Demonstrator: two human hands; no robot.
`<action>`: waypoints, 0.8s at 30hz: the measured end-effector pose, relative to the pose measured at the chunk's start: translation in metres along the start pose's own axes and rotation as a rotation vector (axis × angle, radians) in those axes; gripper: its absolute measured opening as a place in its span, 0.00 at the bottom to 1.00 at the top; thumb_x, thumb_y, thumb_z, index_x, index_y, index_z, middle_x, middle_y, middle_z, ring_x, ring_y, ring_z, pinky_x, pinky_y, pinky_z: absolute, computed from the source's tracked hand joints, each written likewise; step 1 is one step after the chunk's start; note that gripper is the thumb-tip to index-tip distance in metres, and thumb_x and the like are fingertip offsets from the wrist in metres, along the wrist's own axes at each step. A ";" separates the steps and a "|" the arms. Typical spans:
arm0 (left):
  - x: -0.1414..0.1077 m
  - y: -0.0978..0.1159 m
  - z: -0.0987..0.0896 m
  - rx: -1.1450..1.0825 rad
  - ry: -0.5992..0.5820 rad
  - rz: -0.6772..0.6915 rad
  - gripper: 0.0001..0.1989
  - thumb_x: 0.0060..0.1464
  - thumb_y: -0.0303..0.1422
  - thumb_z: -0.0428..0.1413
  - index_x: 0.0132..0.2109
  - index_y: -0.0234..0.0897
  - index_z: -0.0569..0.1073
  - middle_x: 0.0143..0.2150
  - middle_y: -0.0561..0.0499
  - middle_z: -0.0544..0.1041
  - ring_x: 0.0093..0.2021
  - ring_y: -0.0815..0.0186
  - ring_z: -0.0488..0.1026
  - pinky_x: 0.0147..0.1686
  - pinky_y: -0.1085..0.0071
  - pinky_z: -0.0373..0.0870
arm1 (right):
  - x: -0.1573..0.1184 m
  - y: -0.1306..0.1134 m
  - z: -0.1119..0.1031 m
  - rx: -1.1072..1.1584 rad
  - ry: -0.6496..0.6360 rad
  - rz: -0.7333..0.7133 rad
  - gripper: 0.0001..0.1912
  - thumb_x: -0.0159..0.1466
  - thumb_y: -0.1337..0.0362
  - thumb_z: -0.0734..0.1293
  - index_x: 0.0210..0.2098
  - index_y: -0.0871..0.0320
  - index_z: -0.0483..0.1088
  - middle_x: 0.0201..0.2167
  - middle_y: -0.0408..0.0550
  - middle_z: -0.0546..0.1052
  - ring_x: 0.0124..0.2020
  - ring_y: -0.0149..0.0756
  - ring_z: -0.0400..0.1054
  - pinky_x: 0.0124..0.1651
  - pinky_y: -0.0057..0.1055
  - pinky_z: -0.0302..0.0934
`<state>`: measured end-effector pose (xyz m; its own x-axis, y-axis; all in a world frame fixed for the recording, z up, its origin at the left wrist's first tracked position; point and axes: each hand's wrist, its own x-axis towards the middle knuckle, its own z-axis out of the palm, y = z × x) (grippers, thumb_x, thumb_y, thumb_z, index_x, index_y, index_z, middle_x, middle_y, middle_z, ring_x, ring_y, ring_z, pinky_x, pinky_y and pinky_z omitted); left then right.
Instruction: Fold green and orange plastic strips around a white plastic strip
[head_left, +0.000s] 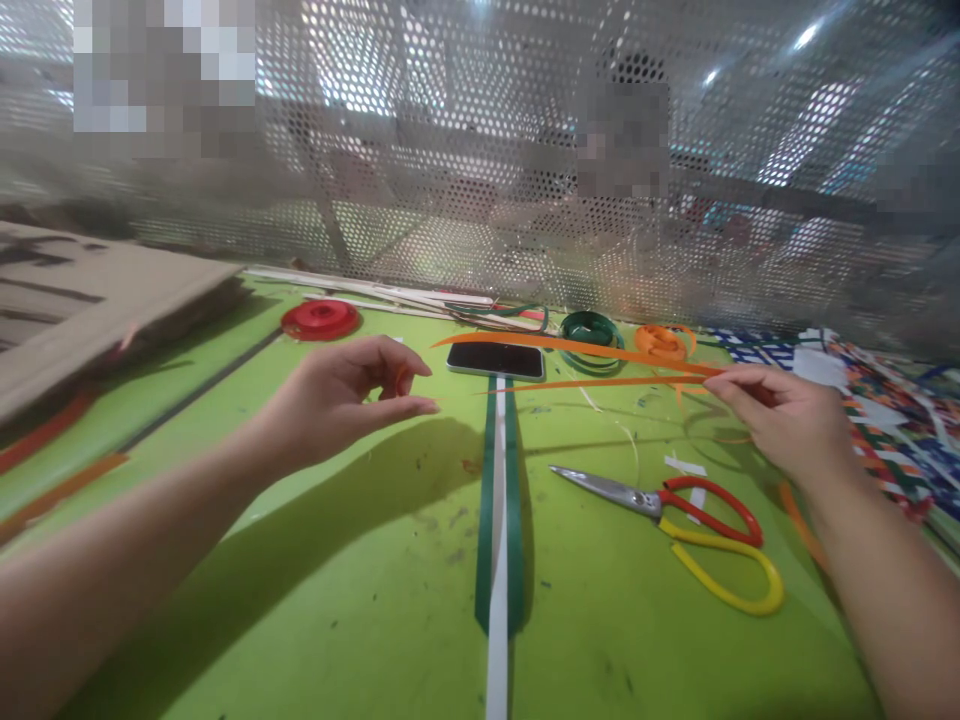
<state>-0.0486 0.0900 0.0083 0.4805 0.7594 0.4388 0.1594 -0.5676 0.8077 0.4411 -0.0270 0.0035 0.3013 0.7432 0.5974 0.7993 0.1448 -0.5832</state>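
Observation:
My right hand (pixel 799 415) pinches an orange strip (pixel 600 347) between thumb and fingertips. Two lengths of orange run leftward from that pinch, one above the other, over the table. Across from it, my left hand (pixel 352 395) is raised with thumb and forefinger apart, close to the strip's free ends and holding nothing I can make out. Between the hands a green strip (pixel 484 560) lies on the table with a white strip (pixel 498 600) along its middle. Scissors (pixel 637 495) with one red and one yellow handle lie below my right hand.
Behind the green table (pixel 337 620) stands a perforated metal screen (pixel 450 180). Before it lie a phone (pixel 495 360), a red roll (pixel 321 319), a green roll (pixel 591 335), an orange roll (pixel 661 343) and pale strips (pixel 375 290). Cardboard (pixel 112 290) is left, woven pieces (pixel 892 420) right.

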 end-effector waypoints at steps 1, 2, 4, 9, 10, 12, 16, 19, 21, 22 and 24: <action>0.000 0.001 0.000 0.008 0.038 0.014 0.14 0.54 0.33 0.72 0.46 0.39 0.82 0.32 0.52 0.76 0.31 0.70 0.73 0.31 0.77 0.71 | 0.000 0.000 0.000 -0.002 0.005 -0.002 0.05 0.62 0.54 0.76 0.33 0.46 0.82 0.36 0.46 0.85 0.41 0.50 0.80 0.48 0.48 0.74; 0.000 0.002 0.000 0.019 0.079 0.026 0.13 0.54 0.33 0.72 0.47 0.40 0.83 0.32 0.53 0.76 0.30 0.71 0.72 0.30 0.77 0.71 | 0.000 0.000 0.000 -0.003 0.013 -0.001 0.05 0.63 0.54 0.76 0.33 0.46 0.82 0.36 0.46 0.85 0.40 0.50 0.80 0.47 0.47 0.74; 0.000 0.004 -0.002 0.046 0.130 0.029 0.14 0.55 0.33 0.72 0.49 0.41 0.84 0.31 0.53 0.77 0.28 0.72 0.71 0.29 0.78 0.70 | 0.000 0.000 0.001 -0.003 0.025 0.004 0.05 0.63 0.54 0.76 0.34 0.46 0.81 0.36 0.45 0.85 0.40 0.51 0.80 0.46 0.48 0.75; 0.000 0.006 -0.005 -0.046 0.011 0.005 0.24 0.46 0.32 0.76 0.51 0.42 0.83 0.33 0.53 0.78 0.30 0.69 0.75 0.32 0.75 0.76 | -0.001 -0.001 -0.001 -0.003 0.030 0.029 0.06 0.62 0.51 0.75 0.34 0.44 0.81 0.35 0.45 0.85 0.40 0.54 0.79 0.46 0.53 0.74; 0.000 0.005 -0.005 -0.060 0.004 0.007 0.24 0.44 0.32 0.77 0.51 0.42 0.83 0.33 0.53 0.78 0.30 0.69 0.75 0.32 0.76 0.76 | 0.000 -0.001 -0.001 -0.007 0.033 0.037 0.06 0.62 0.51 0.75 0.34 0.44 0.81 0.35 0.45 0.84 0.40 0.54 0.79 0.45 0.53 0.74; -0.001 0.005 -0.004 -0.044 0.048 0.009 0.20 0.45 0.31 0.76 0.47 0.41 0.83 0.31 0.54 0.77 0.28 0.70 0.73 0.29 0.77 0.74 | 0.000 -0.001 -0.002 -0.012 0.045 0.051 0.06 0.61 0.52 0.76 0.33 0.44 0.81 0.34 0.45 0.84 0.38 0.54 0.79 0.44 0.52 0.74; -0.001 0.004 -0.005 -0.033 0.103 0.029 0.09 0.51 0.35 0.74 0.35 0.37 0.82 0.27 0.52 0.76 0.25 0.70 0.70 0.25 0.77 0.69 | 0.001 -0.004 -0.001 -0.005 0.075 0.078 0.06 0.59 0.52 0.77 0.32 0.46 0.82 0.34 0.47 0.84 0.38 0.54 0.79 0.43 0.49 0.74; -0.001 0.004 -0.006 -0.074 0.049 0.012 0.10 0.53 0.38 0.72 0.36 0.38 0.83 0.29 0.50 0.78 0.25 0.69 0.71 0.24 0.76 0.67 | 0.001 -0.005 0.000 0.010 0.093 0.099 0.09 0.57 0.51 0.77 0.31 0.49 0.82 0.34 0.49 0.84 0.38 0.51 0.78 0.43 0.45 0.73; -0.001 0.005 -0.007 -0.050 0.036 0.004 0.11 0.56 0.40 0.70 0.35 0.37 0.82 0.28 0.49 0.78 0.24 0.69 0.71 0.22 0.76 0.66 | 0.001 -0.004 -0.001 0.020 0.102 0.116 0.11 0.56 0.51 0.78 0.32 0.51 0.83 0.33 0.50 0.84 0.36 0.47 0.77 0.41 0.41 0.72; -0.001 0.005 -0.007 -0.024 0.037 0.004 0.11 0.58 0.40 0.69 0.34 0.37 0.82 0.28 0.48 0.79 0.24 0.69 0.71 0.23 0.75 0.66 | 0.002 -0.003 -0.001 0.026 0.100 0.127 0.12 0.56 0.51 0.78 0.32 0.52 0.83 0.32 0.49 0.83 0.33 0.45 0.76 0.38 0.39 0.71; -0.001 0.005 -0.007 0.022 0.042 -0.002 0.11 0.60 0.40 0.67 0.34 0.37 0.82 0.28 0.47 0.80 0.26 0.68 0.73 0.25 0.75 0.68 | 0.003 0.001 -0.002 0.035 0.094 0.142 0.14 0.55 0.51 0.78 0.34 0.54 0.83 0.26 0.47 0.79 0.25 0.39 0.70 0.29 0.36 0.66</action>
<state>-0.0541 0.0888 0.0151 0.4432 0.7730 0.4539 0.1796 -0.5727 0.7999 0.4442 -0.0263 0.0056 0.4587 0.6939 0.5551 0.7269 0.0663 -0.6835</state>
